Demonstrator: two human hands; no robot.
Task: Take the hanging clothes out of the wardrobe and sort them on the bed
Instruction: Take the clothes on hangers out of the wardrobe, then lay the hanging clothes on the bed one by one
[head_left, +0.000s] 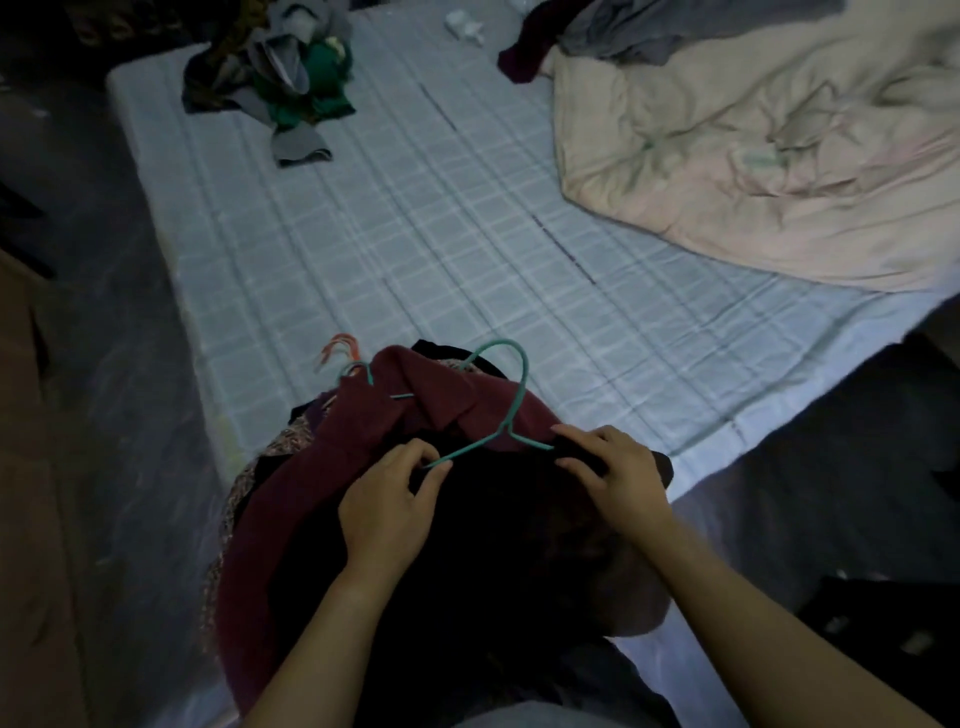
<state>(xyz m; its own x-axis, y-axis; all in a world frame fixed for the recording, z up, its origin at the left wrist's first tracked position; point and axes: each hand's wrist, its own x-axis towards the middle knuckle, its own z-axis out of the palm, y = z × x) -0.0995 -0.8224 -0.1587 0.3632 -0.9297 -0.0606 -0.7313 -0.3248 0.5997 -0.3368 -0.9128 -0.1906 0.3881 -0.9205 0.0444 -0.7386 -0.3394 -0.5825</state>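
Clothes pile (358, 467) on near corner of bed (415, 234); black garment (493, 545) uppermost, on teal hanger (505, 429). Left hand (387, 504) fingers pinch hanger's left arm; right hand (618, 478) fingers grasp black garment at hanger's right end. Cream duvet (753, 156) far right; small clothes heap (291, 78) far left.

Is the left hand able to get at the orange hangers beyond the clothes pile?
Probably yes: the orange hangers stick out uncovered past the maroon garment, but the left hand pinches the teal hanger and would have to let go first.
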